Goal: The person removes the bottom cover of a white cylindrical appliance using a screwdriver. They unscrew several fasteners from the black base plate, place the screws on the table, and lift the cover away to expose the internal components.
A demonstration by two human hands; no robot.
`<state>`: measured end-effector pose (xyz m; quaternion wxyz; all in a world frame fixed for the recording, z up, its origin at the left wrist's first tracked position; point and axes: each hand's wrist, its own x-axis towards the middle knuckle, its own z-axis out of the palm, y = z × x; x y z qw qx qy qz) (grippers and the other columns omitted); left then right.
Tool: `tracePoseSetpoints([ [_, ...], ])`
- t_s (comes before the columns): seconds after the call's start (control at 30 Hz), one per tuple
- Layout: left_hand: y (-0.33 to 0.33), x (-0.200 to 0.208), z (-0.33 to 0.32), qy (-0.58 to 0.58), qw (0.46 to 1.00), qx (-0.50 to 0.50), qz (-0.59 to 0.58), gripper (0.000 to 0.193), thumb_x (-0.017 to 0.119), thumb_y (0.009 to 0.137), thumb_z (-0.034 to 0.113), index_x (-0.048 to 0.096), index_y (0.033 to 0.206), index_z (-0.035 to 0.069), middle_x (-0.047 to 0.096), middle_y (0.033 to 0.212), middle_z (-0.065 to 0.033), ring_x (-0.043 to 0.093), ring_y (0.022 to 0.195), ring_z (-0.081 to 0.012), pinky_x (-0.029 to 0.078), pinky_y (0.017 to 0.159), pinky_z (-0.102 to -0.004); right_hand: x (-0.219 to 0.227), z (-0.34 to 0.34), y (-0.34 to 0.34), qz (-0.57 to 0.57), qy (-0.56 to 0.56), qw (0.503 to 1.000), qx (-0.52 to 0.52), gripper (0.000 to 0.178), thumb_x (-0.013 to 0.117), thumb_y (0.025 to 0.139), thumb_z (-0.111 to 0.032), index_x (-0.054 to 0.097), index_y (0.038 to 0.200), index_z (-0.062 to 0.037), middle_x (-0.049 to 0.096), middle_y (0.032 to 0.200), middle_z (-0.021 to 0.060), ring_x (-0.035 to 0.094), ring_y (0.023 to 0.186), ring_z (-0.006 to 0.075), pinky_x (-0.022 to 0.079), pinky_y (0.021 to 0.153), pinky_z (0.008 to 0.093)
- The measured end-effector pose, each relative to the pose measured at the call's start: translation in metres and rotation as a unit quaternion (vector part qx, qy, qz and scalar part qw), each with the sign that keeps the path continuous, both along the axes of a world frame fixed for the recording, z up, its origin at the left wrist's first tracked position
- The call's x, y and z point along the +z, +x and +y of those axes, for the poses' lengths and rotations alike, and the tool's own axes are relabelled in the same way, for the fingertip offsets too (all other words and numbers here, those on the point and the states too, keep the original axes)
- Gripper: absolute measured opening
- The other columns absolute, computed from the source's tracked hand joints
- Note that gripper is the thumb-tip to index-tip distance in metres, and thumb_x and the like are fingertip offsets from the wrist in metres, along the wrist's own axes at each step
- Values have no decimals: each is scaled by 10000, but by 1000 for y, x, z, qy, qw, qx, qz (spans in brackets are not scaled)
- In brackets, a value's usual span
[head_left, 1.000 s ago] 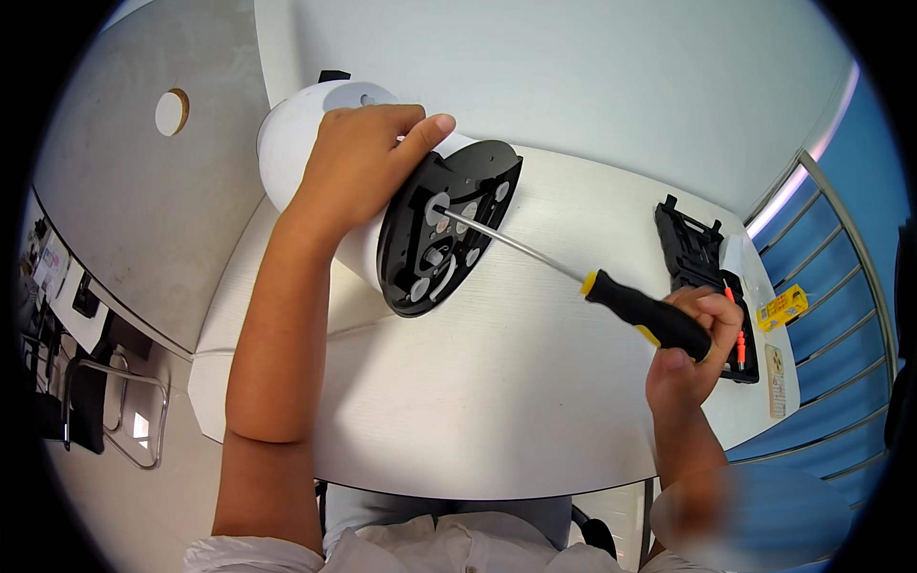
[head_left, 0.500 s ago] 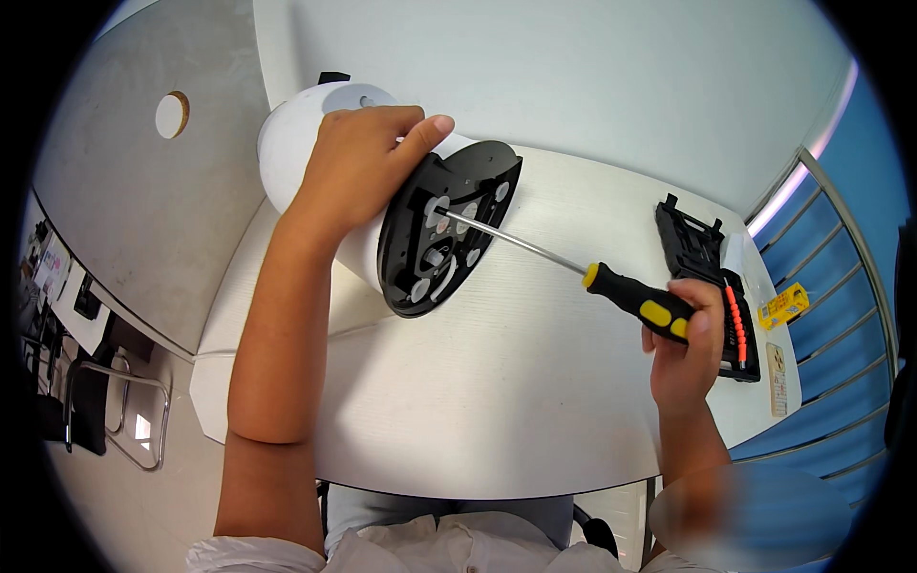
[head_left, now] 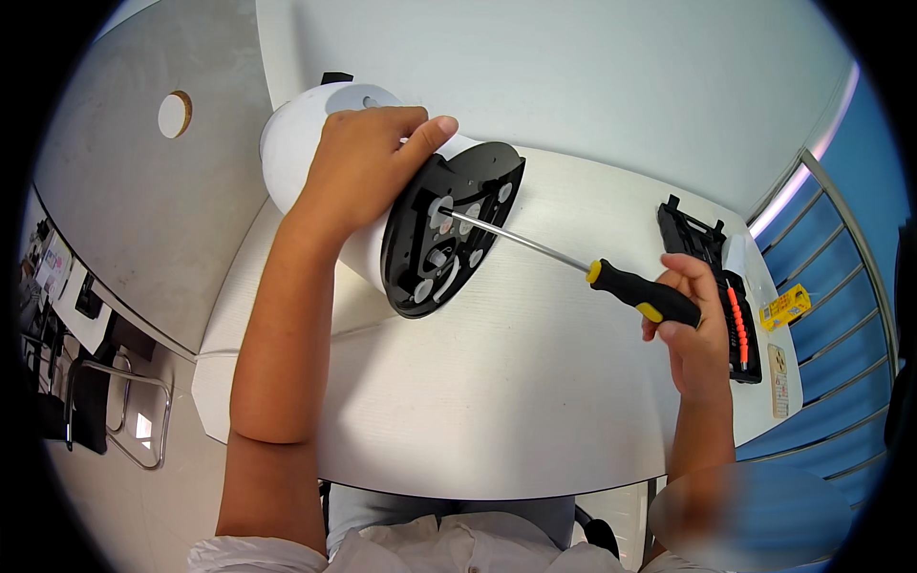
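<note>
A rounded white appliance [head_left: 288, 143] lies on its side with its black base [head_left: 408, 272] turned toward the right. My left hand [head_left: 368, 162] wraps over its upper side by the base, steadying it; the fingertips are hidden behind. In my right hand [head_left: 695, 320] is the black and yellow handle of a screwdriver [head_left: 542, 250]. Its long shaft slants up to the left, and the tip sits in a recess of the base, near a round pale pad. The fingers lie loosely around the handle's end. Whether the tip meets a screw is too small to tell.
At the right of the white table [head_left: 497, 401] lies an open black tool case [head_left: 694, 239] with an orange-red flexible shaft [head_left: 736, 325]. Beyond it are a small yellow box [head_left: 785, 307] and a pale remote [head_left: 779, 380]. A metal railing [head_left: 860, 244] borders the right; a grey panel [head_left: 153, 220] stands left.
My right hand has turned around the screwdriver handle, its fingers now looser, and the handle's yellow patches have rotated. The left hand and the appliance stay nearly in place.
</note>
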<state>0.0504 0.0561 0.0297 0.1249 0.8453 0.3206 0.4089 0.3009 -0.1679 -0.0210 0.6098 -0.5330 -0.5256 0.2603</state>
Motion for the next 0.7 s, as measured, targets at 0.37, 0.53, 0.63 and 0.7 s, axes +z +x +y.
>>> tracePoseSetpoints([
  [0.37, -2, 2, -1, 6, 1000, 11, 14, 519, 500, 919, 461, 642, 730, -1, 581, 611, -151, 526, 589, -295, 426, 635, -395, 4, -2, 3, -5, -173, 980, 98, 422, 575, 901, -261, 532, 1242, -17, 593, 781, 59, 497, 590, 62, 385, 528, 199],
  [0.53, -2, 1, 0, 8, 1000, 5, 5, 517, 500, 919, 458, 645, 732, -2, 587, 616, -151, 533, 594, -296, 429, 636, -394, -1, 2, 3, -53, -132, 988, 53, 450, 699, 812, -138, 552, 1224, -32, 533, 833, 24, 497, 700, 68, 408, 630, 200],
  [0.63, -3, 1, 0, 7, 1000, 4, 4, 506, 509, 917, 450, 646, 734, -1, 594, 624, -150, 540, 599, -292, 432, 639, -392, -2, 3, -2, -118, -152, 980, 46, 426, 712, 801, -144, 575, 1189, -35, 525, 852, 29, 497, 721, 88, 414, 662, 218],
  [0.7, -2, 0, 1, 4, 1000, 1, 3, 491, 521, 915, 442, 645, 744, -2, 605, 636, -147, 548, 601, -285, 439, 644, -386, -3, 5, -3, -158, -169, 971, 52, 382, 716, 792, -148, 604, 1137, -29, 520, 869, 32, 499, 747, 108, 415, 681, 241],
])
